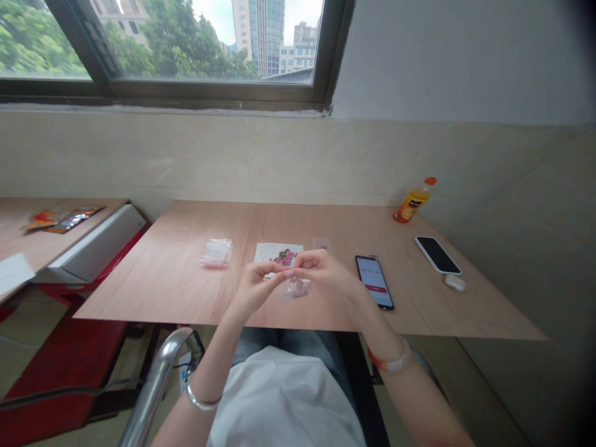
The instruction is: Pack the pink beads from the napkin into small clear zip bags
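My left hand point(258, 282) and my right hand point(321, 270) meet over the table, their fingertips pinched together at the upper edge of a small clear plastic bag point(295, 288). Something pinkish shows inside the bag, too small to name. Just behind the fingers lies a white sheet point(266, 250) bearing a pile of small pink and dark bead-like pieces point(283, 257), partly covered by my hands. To the left is a stack of clear plastic bags point(217, 252). Another small clear packet point(321, 243) lies beyond my right hand.
Right of my hands lies a lit phone point(375, 282). Farther right are a white-edged phone point(437, 254) and a white rounded case point(455, 282). An orange drink bottle point(414, 200) stands near the wall. Foil packets point(69, 218) rest on the neighbouring table at left.
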The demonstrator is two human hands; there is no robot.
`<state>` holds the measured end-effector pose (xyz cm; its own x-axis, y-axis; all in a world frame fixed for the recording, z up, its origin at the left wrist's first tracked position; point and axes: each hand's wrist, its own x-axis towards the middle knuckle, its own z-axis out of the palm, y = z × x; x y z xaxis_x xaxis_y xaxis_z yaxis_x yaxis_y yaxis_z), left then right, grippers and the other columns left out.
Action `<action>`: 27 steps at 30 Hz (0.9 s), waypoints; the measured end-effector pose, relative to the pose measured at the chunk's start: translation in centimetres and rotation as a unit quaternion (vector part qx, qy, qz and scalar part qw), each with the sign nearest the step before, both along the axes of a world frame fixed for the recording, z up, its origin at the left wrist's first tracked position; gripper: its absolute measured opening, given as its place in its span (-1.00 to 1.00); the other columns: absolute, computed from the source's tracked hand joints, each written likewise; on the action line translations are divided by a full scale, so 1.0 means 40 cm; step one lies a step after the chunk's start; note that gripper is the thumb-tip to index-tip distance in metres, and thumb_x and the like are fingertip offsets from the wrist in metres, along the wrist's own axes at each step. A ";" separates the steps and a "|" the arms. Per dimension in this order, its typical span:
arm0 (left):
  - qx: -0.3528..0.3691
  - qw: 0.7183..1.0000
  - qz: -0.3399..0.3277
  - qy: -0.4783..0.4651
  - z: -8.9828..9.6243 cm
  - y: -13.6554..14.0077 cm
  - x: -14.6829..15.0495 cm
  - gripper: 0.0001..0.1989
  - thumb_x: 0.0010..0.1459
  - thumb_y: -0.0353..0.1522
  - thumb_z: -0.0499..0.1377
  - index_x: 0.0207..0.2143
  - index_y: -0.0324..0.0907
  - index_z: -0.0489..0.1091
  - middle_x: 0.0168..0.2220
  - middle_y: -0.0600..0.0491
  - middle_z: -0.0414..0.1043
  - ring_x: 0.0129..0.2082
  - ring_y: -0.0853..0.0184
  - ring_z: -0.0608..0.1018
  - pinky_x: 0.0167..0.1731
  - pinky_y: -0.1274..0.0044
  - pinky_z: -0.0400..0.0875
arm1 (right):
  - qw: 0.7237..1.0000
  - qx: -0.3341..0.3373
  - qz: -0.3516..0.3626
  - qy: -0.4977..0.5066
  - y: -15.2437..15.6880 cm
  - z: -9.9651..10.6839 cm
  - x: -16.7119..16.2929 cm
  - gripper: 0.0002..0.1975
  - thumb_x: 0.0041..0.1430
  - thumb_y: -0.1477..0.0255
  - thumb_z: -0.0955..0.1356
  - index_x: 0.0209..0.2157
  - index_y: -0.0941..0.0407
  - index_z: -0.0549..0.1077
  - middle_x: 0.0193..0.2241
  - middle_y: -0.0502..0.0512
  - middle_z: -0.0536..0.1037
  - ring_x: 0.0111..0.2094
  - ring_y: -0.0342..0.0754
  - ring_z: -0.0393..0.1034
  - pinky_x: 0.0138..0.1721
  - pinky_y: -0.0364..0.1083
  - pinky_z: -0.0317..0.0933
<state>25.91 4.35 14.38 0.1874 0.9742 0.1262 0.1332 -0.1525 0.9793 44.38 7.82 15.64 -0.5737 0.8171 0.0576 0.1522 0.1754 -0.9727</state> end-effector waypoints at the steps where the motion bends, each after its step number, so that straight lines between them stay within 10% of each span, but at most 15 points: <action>1: -0.005 1.000 -0.005 -0.004 -0.002 0.004 -0.001 -0.74 0.05 -0.17 0.28 -0.44 -0.19 0.59 -0.41 -0.03 0.60 -0.37 0.26 0.57 -0.34 0.53 0.39 | 1.000 -0.022 0.006 0.006 0.004 -0.003 0.002 -0.64 0.01 0.12 0.44 -0.46 0.17 0.49 -0.53 0.07 0.57 -0.47 -0.07 0.49 -0.45 -0.14 0.32; 13: -0.017 0.998 -0.060 -0.029 -0.016 0.073 0.028 -0.80 0.06 -0.22 0.26 -0.35 -0.13 0.61 -0.32 -0.02 0.62 -0.33 0.23 0.60 -0.35 0.51 0.43 | 0.998 -0.035 0.044 -0.034 0.071 0.025 0.094 -0.64 0.03 0.13 0.42 -0.36 0.16 0.57 -0.37 0.12 0.64 -0.30 -0.03 0.52 -0.19 -0.06 0.32; 27: 0.097 0.980 -0.030 0.169 -0.114 0.306 0.144 -0.82 0.07 -0.45 0.17 -0.36 -0.29 0.59 -0.61 0.00 0.52 -0.63 0.37 0.50 -0.57 0.58 0.35 | 0.983 0.077 -0.106 -0.131 0.242 -0.109 0.221 -0.87 -0.04 0.45 0.39 -0.43 0.18 0.59 -0.47 0.10 0.62 -0.44 -0.06 0.47 -0.36 -0.10 0.30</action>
<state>31.67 16.59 9.81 0.3063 0.9239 0.2293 0.4304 -0.3493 0.8323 53.23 17.49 11.27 -0.4033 0.9129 0.0634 0.4426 0.2552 -0.8596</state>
